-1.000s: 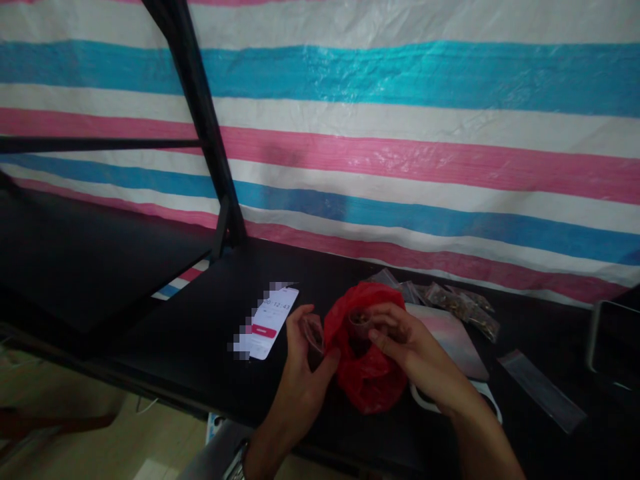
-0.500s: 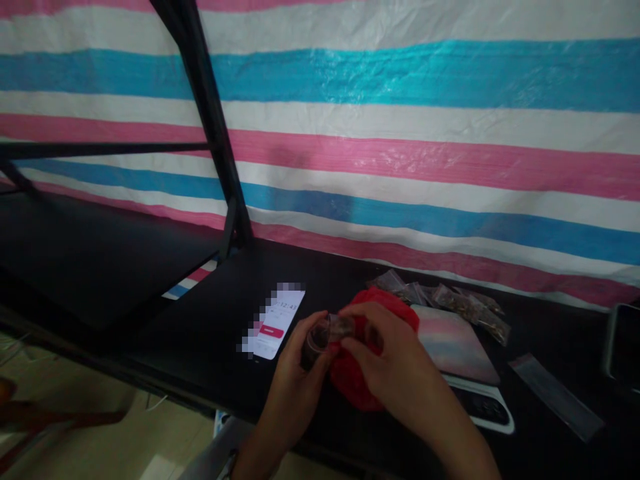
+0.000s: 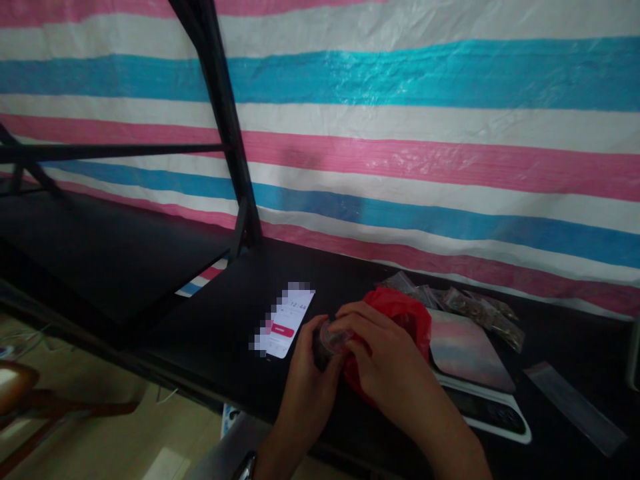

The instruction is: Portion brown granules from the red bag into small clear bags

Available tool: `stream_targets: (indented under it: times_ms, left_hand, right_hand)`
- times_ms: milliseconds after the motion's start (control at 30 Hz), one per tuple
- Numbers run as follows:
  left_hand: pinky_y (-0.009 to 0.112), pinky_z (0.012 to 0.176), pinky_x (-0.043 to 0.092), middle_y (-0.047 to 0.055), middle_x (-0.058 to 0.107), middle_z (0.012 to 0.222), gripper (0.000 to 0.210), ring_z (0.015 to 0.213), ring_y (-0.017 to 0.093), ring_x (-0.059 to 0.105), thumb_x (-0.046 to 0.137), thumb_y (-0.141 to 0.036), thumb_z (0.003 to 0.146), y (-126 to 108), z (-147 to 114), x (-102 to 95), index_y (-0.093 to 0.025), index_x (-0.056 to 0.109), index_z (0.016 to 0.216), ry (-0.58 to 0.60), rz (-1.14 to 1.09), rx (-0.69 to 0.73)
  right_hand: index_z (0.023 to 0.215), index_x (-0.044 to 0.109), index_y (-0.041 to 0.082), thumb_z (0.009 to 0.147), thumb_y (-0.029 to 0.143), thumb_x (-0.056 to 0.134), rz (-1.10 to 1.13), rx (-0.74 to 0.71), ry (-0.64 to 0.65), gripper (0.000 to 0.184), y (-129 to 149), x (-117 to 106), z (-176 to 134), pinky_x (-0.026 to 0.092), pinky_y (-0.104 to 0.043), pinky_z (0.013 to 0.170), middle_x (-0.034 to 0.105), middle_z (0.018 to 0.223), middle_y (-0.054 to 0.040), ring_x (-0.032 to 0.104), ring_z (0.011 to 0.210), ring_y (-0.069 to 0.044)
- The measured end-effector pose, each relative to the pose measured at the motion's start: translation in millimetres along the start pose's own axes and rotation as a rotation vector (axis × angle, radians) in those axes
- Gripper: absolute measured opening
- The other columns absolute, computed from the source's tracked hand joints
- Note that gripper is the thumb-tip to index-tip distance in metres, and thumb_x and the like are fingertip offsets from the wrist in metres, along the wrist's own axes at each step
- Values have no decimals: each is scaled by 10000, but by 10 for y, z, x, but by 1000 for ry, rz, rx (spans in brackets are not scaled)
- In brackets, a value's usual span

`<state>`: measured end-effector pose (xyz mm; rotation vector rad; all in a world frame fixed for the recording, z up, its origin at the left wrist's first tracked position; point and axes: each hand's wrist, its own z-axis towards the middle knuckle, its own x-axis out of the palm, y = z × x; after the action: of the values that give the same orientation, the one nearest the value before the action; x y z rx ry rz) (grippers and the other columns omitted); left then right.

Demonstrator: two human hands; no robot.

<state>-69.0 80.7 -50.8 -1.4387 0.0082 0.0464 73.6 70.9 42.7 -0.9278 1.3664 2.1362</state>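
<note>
My left hand [image 3: 313, 380] is closed around a small clear plastic bag [image 3: 330, 339] with something dark in it. Its rounded mouth faces up, with a thin pinkish line along the edge. My right hand [image 3: 383, 347] comes over from the right, fingers bent and pinched on the bag's upper edge. What lies under those fingertips is hidden. Directly behind my right hand, a red plastic bag [image 3: 417, 320] stands with its top open, partly covering a white digital scale [image 3: 475, 350]. To the left lies a phone [image 3: 287, 327] with a lit screen.
Several small filled zip bags [image 3: 483, 310] lie behind the scale. A flat clear bag [image 3: 575, 407] rests at right on the black tabletop [image 3: 220, 320]. A black metal post [image 3: 227, 127] rises at left before a striped sheet [image 3: 425, 160]. A dark object cuts the right edge.
My right hand has closed in on the bag's mouth, its fingers now covering the clear part seen between the hands before. The view has shifted slightly left.
</note>
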Motion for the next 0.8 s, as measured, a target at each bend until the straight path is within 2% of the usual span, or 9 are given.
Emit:
stream_targets:
  times_ms: [100,167,267,367,467,567,667,733,800]
  left_hand:
    - [479,1117,503,115,693,1295,389,1230,285,669,672,-391,967,-41,1,7,-213,580,1301,49,-24,-19]
    - [469,1101,511,118,685,1301,393,1219,281,670,671,-403,977,-58,-11,2,-218,572,1310,79,-50,-8]
    - [448,1144,485,114,642,1404,470,1300,269,634,692,-397,981,-85,-59,-34,-247,523,1393,123,-68,3]
    - [431,1200,444,107,586,1518,541,1425,272,554,698,-417,987,-124,-110,-90,-270,479,1459,174,-119,3]
    - [433,1168,471,116,594,1515,549,1414,290,565,662,-474,1005,-145,-113,-127,-255,470,1471,189,-182,-20]
    - [430,1137,481,118,606,1485,488,1371,290,585,610,-491,1034,-122,-63,-138,-245,497,1439,117,-135,-6]
    - [449,1162,442,112,614,1447,439,1365,298,571,612,-480,1028,-87,-33,-149,-247,540,1393,-38,-26,86]
    - [469,1147,445,114,629,1383,398,1332,312,580,617,-457,1016,-86,-73,-149,-246,569,1350,-163,67,199]
    - [491,1111,467,116,634,1313,350,1282,327,598,618,-413,1003,-103,-177,-116,-251,586,1312,-275,165,352]
  right_hand:
    - [1122,779,281,965,26,513,26,24,-41,401,-10,-7,-1,515,-402,1098,727,1298,-39,684,1207,-221]
    - [1138,788,300,958,51,542,71,43,-64,393,-11,-22,-5,513,-405,1114,726,1307,-36,688,1214,-226]
    - [1184,788,319,958,106,600,141,83,-96,363,-18,-56,-11,507,-409,1141,725,1331,-30,684,1249,-232]
    - [1236,774,310,966,162,640,154,120,-184,336,-45,-80,-15,501,-423,1156,725,1357,-43,663,1304,-251]
    - [1247,766,320,978,225,677,166,133,-283,299,-72,-90,-29,487,-439,1167,736,1355,-42,653,1318,-259]
    - [1247,764,346,983,291,693,199,142,-352,279,-76,-126,-66,480,-453,1163,754,1332,-29,667,1288,-259]
    - [1223,769,330,969,342,705,237,160,-413,263,-87,-228,-136,484,-451,1145,763,1317,-41,675,1262,-268]
    - [1212,768,316,957,344,707,269,177,-370,264,-141,-316,-198,505,-440,1107,770,1293,-49,690,1219,-270]
    - [1184,775,310,943,313,707,274,212,-231,251,-247,-386,-261,541,-426,1025,789,1223,-45,719,1117,-265]
